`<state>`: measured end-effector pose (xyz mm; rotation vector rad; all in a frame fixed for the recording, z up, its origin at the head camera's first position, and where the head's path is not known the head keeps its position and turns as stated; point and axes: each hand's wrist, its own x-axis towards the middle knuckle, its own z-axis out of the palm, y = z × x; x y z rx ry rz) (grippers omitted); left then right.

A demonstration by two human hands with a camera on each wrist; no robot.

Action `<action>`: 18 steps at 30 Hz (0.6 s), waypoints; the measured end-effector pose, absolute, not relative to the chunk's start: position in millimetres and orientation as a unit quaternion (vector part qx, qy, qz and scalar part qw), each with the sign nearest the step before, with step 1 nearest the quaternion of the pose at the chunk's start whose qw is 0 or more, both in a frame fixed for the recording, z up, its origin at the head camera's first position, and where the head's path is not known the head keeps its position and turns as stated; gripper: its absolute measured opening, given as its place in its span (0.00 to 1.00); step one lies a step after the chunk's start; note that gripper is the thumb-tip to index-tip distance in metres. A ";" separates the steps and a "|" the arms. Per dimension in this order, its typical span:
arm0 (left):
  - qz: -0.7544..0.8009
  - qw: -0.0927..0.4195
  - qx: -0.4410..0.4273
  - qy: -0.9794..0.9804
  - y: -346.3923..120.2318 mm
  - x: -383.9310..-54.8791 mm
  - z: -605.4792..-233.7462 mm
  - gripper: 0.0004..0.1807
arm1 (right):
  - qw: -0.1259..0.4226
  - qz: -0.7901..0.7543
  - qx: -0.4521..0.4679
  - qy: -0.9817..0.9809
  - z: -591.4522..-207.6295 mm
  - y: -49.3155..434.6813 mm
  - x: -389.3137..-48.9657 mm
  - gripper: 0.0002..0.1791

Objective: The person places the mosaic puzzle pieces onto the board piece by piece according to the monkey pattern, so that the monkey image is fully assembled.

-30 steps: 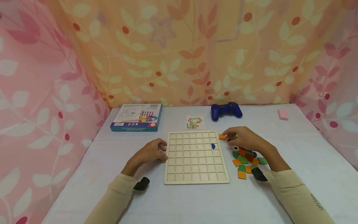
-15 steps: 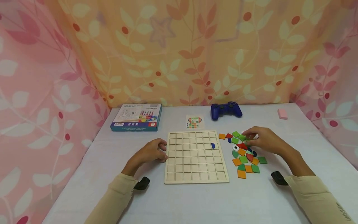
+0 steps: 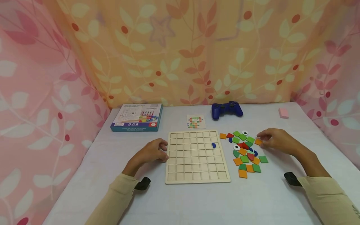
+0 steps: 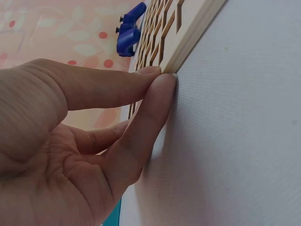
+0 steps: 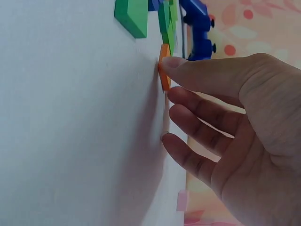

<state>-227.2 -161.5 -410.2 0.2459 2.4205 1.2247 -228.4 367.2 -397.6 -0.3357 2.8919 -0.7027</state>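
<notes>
A wooden grid board (image 3: 197, 182) lies flat on the table, with one blue half-round tile (image 3: 214, 145) in a cell near its right side. My left hand (image 3: 152, 152) is at the board's left edge; in the left wrist view its thumb and a finger pinch that edge. To the right of the board spreads a group of loose tiles: orange, green, red, blue, and white eye tiles (image 3: 245, 133). My right hand (image 3: 277, 139) is at the group's right side. Its thumb touches an orange square tile (image 5: 164, 68) lying on the table, the other fingers loosely bent.
Behind the board lies a small picture card (image 3: 196, 122) with a coloured mosaic figure. A blue game controller (image 3: 227, 110) and a pink block (image 3: 283, 113) sit farther back. A boxed set (image 3: 137, 117) is at the back left. Patterned curtains surround the table.
My right hand has moved right, from beside the board across the tile group to its right side. Tiles once covered now show, including a second eye tile. The left hand stays put.
</notes>
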 end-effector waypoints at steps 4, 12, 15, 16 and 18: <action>0.443 0.203 0.090 0.868 -161.3 -227.4 -410.8 0.33 | 0.082 -0.235 -0.103 0.963 -399.1 370.8 -229.4 0.22; 0.443 0.202 0.091 0.869 -161.5 -227.2 -411.3 0.32 | 0.084 -0.241 -0.100 0.962 -402.2 370.4 -229.7 0.22; 0.443 0.203 0.088 0.869 -162.2 -226.9 -411.2 0.32 | 0.083 -0.240 -0.106 0.961 -404.4 369.0 -231.3 0.21; 0.442 0.203 0.086 0.869 -162.4 -227.1 -411.1 0.32 | 0.082 -0.239 -0.107 0.962 -404.7 368.5 -231.7 0.21; 0.441 0.204 0.085 0.870 -162.4 -227.3 -410.6 0.32 | 0.084 -0.235 -0.108 0.962 -404.6 368.0 -232.1 0.21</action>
